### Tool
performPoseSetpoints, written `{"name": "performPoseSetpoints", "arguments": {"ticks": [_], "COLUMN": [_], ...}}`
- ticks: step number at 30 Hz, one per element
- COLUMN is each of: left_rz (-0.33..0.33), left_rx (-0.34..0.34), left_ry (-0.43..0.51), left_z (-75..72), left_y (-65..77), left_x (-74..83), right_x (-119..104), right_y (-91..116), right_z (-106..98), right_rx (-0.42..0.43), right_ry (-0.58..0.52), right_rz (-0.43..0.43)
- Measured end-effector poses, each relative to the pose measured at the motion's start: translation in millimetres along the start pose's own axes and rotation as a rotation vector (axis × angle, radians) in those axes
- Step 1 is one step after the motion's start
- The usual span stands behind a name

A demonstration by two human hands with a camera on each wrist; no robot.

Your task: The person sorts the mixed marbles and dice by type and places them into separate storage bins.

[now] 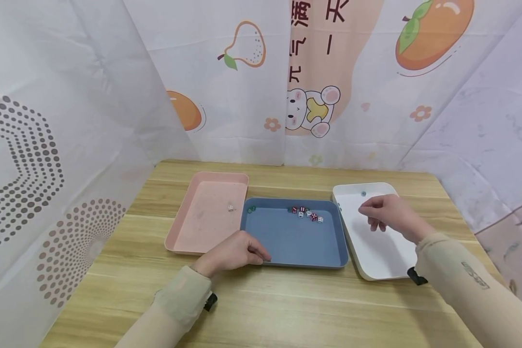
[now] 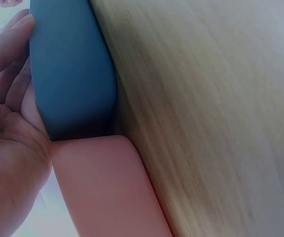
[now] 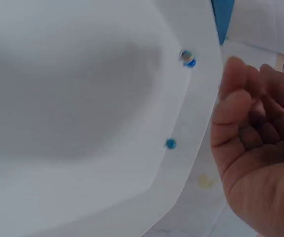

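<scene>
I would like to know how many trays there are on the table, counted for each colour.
Pink tray: 1
Blue tray: 1
White tray: 1
Total: 3 trays

Seemingly wooden table [image 1: 313, 309], printed curtains [image 1: 243, 104]

Two hands [image 1: 232, 252] [image 1: 393, 215], three trays [image 1: 204, 217] [image 1: 296, 246] [image 1: 378, 261] and seven dice [image 1: 313, 217] are counted, six near the blue tray's [image 1: 304, 249] far edge; marbles [image 1: 363, 193] cannot be counted surely.
</scene>
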State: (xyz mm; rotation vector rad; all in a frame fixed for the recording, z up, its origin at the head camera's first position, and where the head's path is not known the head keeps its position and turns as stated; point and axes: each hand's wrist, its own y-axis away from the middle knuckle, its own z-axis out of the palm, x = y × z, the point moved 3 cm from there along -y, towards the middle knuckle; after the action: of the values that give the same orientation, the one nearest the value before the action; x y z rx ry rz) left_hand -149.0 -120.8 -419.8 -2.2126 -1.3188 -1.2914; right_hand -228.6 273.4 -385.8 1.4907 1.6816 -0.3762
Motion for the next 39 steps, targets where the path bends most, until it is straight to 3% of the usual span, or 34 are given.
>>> {"name": "performPoseSetpoints", "arguments": {"ticks": [5,13,20,39], "left_rz": [0.0,-0.019,-0.024,-0.016], "left_rx": [0.0,-0.008,-0.01,-0.02], "left_ry": [-0.004,0.0,0.004,0.011], "left_z": [-0.3,-1.1,-1.8,-2.5], "left_y": [-0.1,1.3,1.1,0.4], "left_x": [0.4,1.1,1.2,0.9], "right_x": [-8.0,-19.6,-21.5,-23.1], "right_y": [8.8,22.9,28.6,26.1], "right_z": [13.6,35.6,49.4,62.6], "right_rx": [-0.096,-0.181,-0.203,-0.182], "right_ry": [-0.108,-0.176,-0.211,-0.165], "right_rz": [0.009,0.059,0.126,0.18]}}
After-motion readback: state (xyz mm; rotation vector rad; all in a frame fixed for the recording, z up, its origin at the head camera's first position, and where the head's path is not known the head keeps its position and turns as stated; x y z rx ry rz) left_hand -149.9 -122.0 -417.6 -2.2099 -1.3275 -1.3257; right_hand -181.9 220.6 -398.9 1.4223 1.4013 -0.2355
